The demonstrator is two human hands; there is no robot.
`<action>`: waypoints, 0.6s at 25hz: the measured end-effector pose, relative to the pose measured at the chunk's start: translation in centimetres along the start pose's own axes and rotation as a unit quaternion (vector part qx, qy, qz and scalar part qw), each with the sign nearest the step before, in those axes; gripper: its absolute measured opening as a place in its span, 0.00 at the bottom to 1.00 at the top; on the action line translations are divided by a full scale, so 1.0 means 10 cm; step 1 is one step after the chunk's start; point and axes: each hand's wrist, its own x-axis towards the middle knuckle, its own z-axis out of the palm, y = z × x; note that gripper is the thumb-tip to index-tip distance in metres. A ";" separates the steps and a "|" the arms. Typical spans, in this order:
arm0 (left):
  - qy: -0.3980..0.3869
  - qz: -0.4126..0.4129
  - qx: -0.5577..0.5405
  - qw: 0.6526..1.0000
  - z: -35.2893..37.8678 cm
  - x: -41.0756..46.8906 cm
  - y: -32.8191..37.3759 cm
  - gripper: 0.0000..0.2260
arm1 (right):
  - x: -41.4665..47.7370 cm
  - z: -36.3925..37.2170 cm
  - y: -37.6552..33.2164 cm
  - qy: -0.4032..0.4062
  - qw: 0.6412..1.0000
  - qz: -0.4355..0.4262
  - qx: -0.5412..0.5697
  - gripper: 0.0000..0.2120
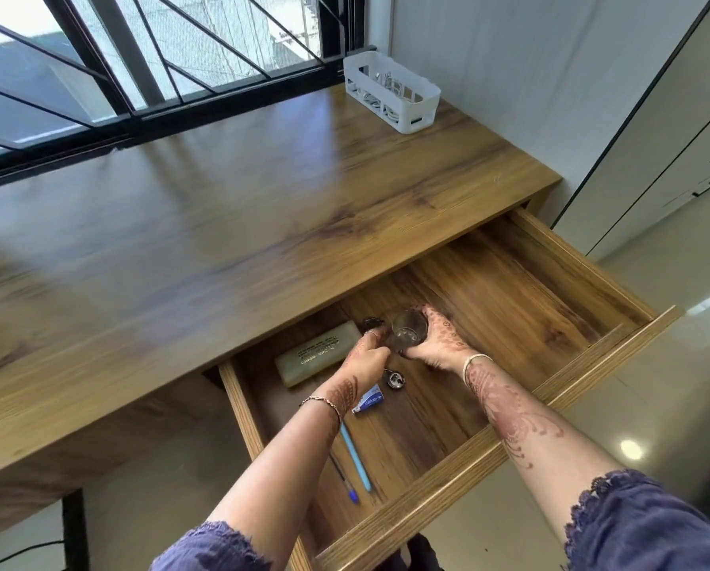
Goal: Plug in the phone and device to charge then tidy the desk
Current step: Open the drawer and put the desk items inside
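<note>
Both forearms reach forward and downward, drawing close together at the wrists, with the two hands almost meeting. The right hand (433, 344) curls its fingers and thumb round a small glass (409, 329), its palm turned toward the left. The left hand (367, 358) shows its back, fingers bent downward with their tips at the glass's left side; whether they grip it is unclear.

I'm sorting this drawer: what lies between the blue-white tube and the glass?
A small round metal item on the drawer floor, seen in the head view.
</note>
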 end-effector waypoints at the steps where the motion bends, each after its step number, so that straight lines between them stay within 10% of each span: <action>1: 0.007 -0.011 0.019 1.000 0.00 0.04 -0.07 0.30 | -0.02 -0.02 -0.01 0.000 1.000 0.000 0.003 0.33; 15: 0.104 0.009 0.070 0.992 0.08 -0.57 -0.22 0.20 | -0.47 -0.20 0.25 0.058 0.998 -0.019 0.009 0.38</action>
